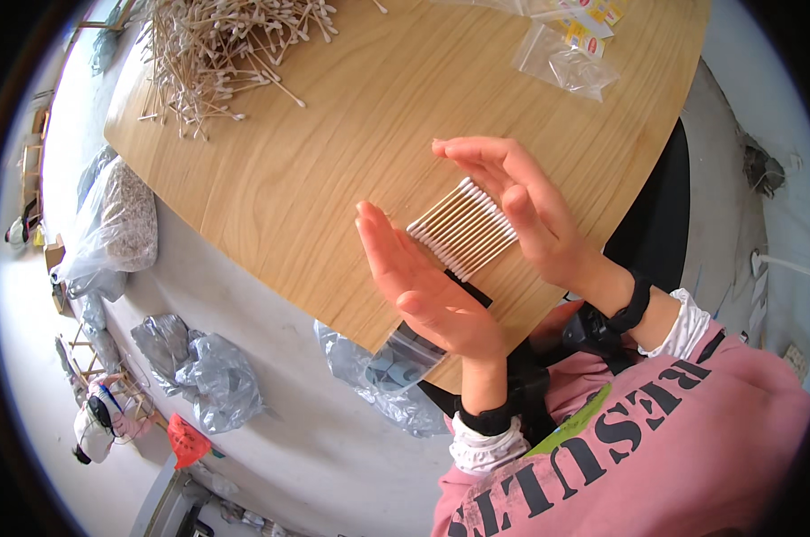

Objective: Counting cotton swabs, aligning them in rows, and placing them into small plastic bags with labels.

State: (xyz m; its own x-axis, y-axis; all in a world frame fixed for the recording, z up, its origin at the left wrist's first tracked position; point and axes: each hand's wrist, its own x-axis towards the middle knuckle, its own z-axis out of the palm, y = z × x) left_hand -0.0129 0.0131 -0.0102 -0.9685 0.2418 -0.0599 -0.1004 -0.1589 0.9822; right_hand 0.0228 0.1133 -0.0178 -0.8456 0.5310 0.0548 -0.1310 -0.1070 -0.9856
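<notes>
A neat row of cotton swabs (pixel 463 229) with wooden sticks and white tips lies flat on the wooden table (pixel 333 161). My left hand (pixel 423 286) stands on edge against the row's near-left ends, fingers straight and together. My right hand (pixel 521 201) stands flat against the far-right ends, so the row sits squeezed between both palms. Neither hand grips anything. Under my left palm, at the table's edge, a clear zip bag (pixel 409 349) and a dark strip partly show.
A big loose heap of cotton swabs (pixel 221 49) covers the table's far left. Clear plastic packets (pixel 566 63) lie at the far right. On the floor to the left sit filled plastic bags (pixel 114 224) and crumpled grey bags (pixel 203 371).
</notes>
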